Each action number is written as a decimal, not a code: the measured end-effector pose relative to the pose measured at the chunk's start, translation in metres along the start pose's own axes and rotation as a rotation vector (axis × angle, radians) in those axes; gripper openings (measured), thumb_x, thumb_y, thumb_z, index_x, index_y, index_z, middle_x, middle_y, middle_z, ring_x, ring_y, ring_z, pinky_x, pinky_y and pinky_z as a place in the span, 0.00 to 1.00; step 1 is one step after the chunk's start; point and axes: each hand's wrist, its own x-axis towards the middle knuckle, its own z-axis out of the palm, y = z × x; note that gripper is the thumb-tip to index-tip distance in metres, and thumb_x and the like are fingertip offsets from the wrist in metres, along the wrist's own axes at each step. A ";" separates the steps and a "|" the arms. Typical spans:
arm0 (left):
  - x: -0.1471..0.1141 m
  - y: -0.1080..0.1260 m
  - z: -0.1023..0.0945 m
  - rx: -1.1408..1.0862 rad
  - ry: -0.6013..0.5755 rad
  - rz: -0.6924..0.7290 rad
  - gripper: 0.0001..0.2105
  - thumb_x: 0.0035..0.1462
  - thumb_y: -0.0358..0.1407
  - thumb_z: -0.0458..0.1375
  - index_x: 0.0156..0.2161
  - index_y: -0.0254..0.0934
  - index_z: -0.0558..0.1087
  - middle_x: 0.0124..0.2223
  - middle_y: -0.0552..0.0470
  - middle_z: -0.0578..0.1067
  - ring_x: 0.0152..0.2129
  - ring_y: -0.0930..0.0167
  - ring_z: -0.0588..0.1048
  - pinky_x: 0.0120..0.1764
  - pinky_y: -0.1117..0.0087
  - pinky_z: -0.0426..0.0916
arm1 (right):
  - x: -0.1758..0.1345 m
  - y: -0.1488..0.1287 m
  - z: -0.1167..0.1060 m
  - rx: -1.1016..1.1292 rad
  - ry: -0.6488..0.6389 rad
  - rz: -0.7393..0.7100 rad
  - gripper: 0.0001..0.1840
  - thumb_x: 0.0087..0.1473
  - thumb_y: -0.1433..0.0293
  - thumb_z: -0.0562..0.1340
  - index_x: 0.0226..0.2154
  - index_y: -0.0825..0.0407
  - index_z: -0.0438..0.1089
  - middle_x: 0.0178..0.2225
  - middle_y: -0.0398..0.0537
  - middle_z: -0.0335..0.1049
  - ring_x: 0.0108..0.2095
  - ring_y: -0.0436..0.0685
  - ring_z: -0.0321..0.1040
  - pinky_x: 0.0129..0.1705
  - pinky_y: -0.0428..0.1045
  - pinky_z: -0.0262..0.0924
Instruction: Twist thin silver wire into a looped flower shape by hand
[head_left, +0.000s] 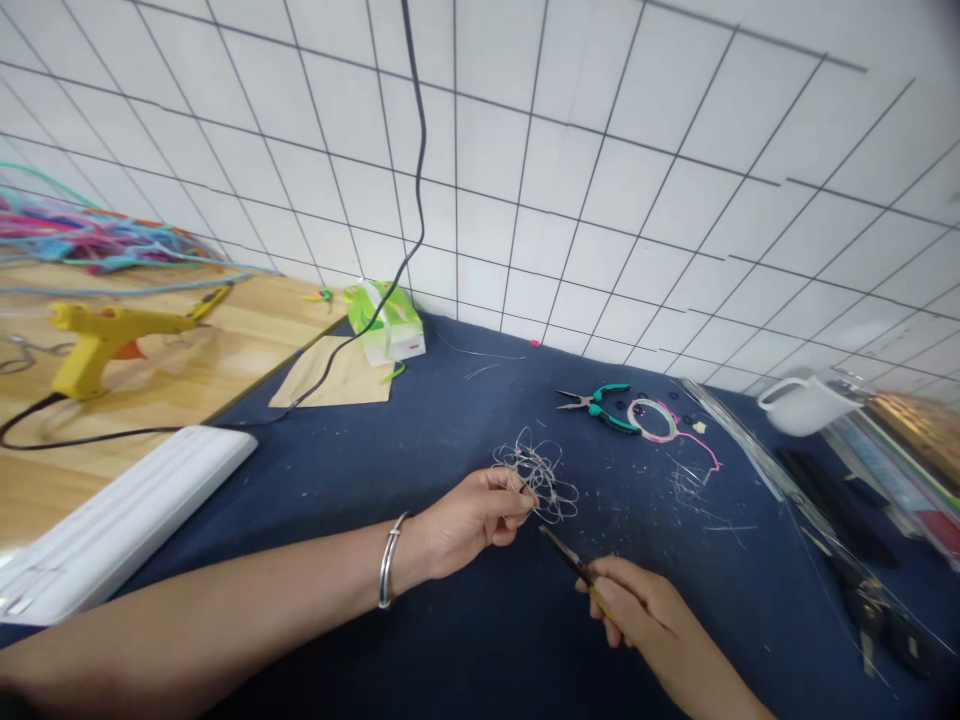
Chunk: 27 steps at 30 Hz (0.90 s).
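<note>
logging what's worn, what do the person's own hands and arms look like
The left hand is ungloved, its forearm mostly bare, with a silver-coloured bangle around the wrist. The right hand is also ungloved, with nothing worn on the visible wrist.

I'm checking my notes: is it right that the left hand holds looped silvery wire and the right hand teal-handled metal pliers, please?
No: the head view shows the right hand holding a yellow-handled metal tool; the teal-handled metal pliers lie on the navy tabletop. The left hand holds looped silvery wire.
</note>
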 end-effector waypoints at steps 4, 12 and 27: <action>-0.001 -0.001 0.001 -0.023 -0.036 -0.020 0.11 0.47 0.30 0.62 0.24 0.33 0.61 0.21 0.58 0.60 0.17 0.81 0.56 0.21 0.76 0.45 | 0.000 -0.002 0.009 -0.185 0.112 -0.087 0.15 0.59 0.61 0.48 0.28 0.52 0.63 0.25 0.42 0.62 0.27 0.50 0.59 0.29 0.44 0.53; -0.001 -0.005 -0.001 -0.047 -0.062 -0.015 0.11 0.48 0.28 0.61 0.24 0.33 0.60 0.22 0.58 0.60 0.17 0.82 0.56 0.21 0.75 0.45 | 0.000 -0.005 0.013 -0.296 0.152 -0.123 0.11 0.59 0.64 0.49 0.33 0.51 0.62 0.29 0.44 0.63 0.30 0.51 0.61 0.32 0.46 0.53; -0.001 -0.009 -0.002 -0.009 -0.031 -0.002 0.09 0.47 0.28 0.61 0.25 0.32 0.63 0.23 0.56 0.64 0.17 0.80 0.59 0.22 0.75 0.48 | 0.001 -0.001 0.017 -0.321 0.157 -0.135 0.11 0.60 0.66 0.47 0.33 0.50 0.63 0.29 0.43 0.63 0.30 0.51 0.62 0.33 0.47 0.54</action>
